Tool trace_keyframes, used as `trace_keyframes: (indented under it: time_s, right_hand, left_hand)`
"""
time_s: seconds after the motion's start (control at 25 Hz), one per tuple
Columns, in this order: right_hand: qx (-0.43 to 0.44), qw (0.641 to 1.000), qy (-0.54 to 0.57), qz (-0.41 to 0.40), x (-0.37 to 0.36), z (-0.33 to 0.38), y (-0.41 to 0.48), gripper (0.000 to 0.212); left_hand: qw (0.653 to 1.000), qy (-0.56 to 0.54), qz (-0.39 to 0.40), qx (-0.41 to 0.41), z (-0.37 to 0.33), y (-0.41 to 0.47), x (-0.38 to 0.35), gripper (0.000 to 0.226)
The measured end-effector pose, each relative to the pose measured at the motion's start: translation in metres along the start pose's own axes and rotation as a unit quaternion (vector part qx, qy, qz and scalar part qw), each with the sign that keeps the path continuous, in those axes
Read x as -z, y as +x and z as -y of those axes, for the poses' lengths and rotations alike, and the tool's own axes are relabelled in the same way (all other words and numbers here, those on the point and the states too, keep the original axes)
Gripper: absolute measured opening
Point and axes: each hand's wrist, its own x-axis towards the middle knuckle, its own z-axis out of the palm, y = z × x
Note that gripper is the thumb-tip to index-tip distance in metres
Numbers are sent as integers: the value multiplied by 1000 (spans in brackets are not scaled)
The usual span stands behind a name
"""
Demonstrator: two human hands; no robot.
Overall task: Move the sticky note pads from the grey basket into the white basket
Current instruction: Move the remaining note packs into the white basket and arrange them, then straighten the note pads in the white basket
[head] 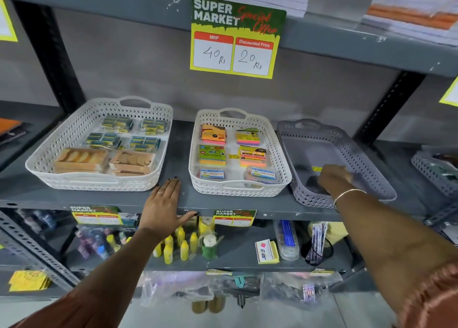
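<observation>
A: Start with the big things. What's on the shelf [183, 154]?

B: Taking the middle white basket [282, 169] as the marker: a wider white basket [49, 154] sits to its left with packs of small goods, and the grey basket [352, 139] stands just to its right, nearly touching it. A price sign [235, 36] hangs above.

A: And the sticky note pads?

B: Four bright pads [252, 155] already lie in the middle white basket, in two rows, with two small clear boxes in front of them. The grey basket looks almost bare; I see only a yellow scrap near the right hand [333, 179].

A: What are the hands doing?

B: The left hand [162, 204] lies flat and released on the shelf edge, left of the middle basket, grasping nothing. The right hand reaches down into the near end of the grey basket, fingers curled over something dark; I cannot tell whether it has hold of anything.

A: How would a pad handle?

B: Light, I'd judge, and fairly stiff as a block, though the wrapping may be slippery. Pinch it across two opposite edges, thumb against fingers, rather than by the top sheets.
</observation>
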Motion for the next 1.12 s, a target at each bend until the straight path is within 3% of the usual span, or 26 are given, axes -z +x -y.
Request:
trace_keyframes:
  time_s: [0.12,0.24,0.36,0.48,0.96,1.04,1.12]
  right_hand:
    - [32,997,56,-52,35,32,-4,49]
    - [176,959,199,-93,74,80,-26,36]
    - [388,886,246,-60,88,133,-74,38]
    - [488,849,203,6,69,175,-102,43]
    - [509,855,95,7,40,200,-114,57]
    - [502,858,113,13,48,193,-110,63]
    - [469,869,157,20,59,180,-95,65]
  left_hand:
    - [1000,0,-10,-5,0,0,-2,99]
    - [1000,6,-13,-5,0,1,-2,101]
    - [1000,6,-18,-5,1,1,-2,99]
    - [1000,5,-20,-10,3,0,-2,98]
    - [1000,8,-16,-18,3,2,-2,112]
    - [998,-39,-36,-28,0,-4,3,109]
    - [980,-155,-107,-55,-9,-13,18,96]
